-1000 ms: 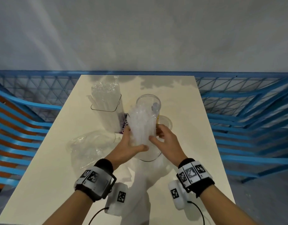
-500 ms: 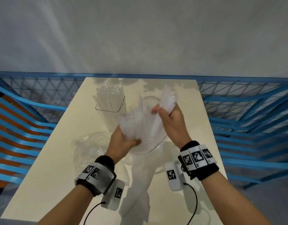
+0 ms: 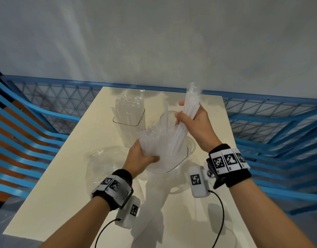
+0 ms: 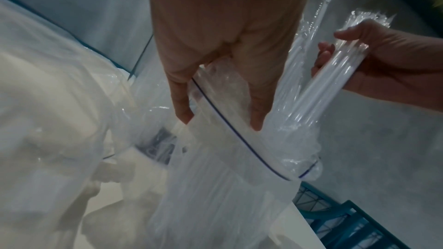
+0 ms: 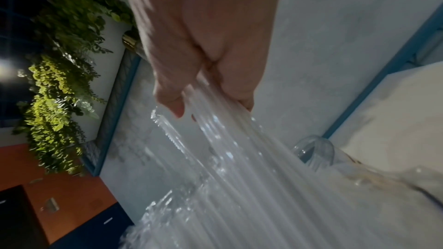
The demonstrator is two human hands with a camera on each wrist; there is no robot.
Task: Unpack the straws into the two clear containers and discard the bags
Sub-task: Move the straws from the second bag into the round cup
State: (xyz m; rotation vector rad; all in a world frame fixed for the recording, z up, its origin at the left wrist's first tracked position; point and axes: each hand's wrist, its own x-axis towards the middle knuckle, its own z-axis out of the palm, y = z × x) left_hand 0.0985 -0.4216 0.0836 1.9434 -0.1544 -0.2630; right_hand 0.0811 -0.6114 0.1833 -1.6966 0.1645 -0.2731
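My left hand (image 3: 143,154) grips the mouth of a clear zip bag (image 3: 172,163) with wrapped straws (image 3: 154,140) standing in it, over the table's middle. My right hand (image 3: 191,119) grips a handful of wrapped straws (image 3: 188,111), lifted up out of that bag and tilted to the right. In the left wrist view the left hand's fingers (image 4: 182,105) pinch the bag's blue-lined zip edge (image 4: 230,130). A square clear container (image 3: 129,119) full of straws stands behind on the left. A round clear container (image 3: 164,117) stands behind the bag, largely hidden.
An emptied clear bag (image 3: 104,158) lies crumpled on the cream table (image 3: 64,185) left of my left hand. Blue mesh railing (image 3: 261,113) surrounds the table on three sides. Cables run from both wrist cameras over the table's near edge.
My right hand has pulled a handful of straws up out of the bag, higher and further right. The left hand kept its grip on the bag's mouth.
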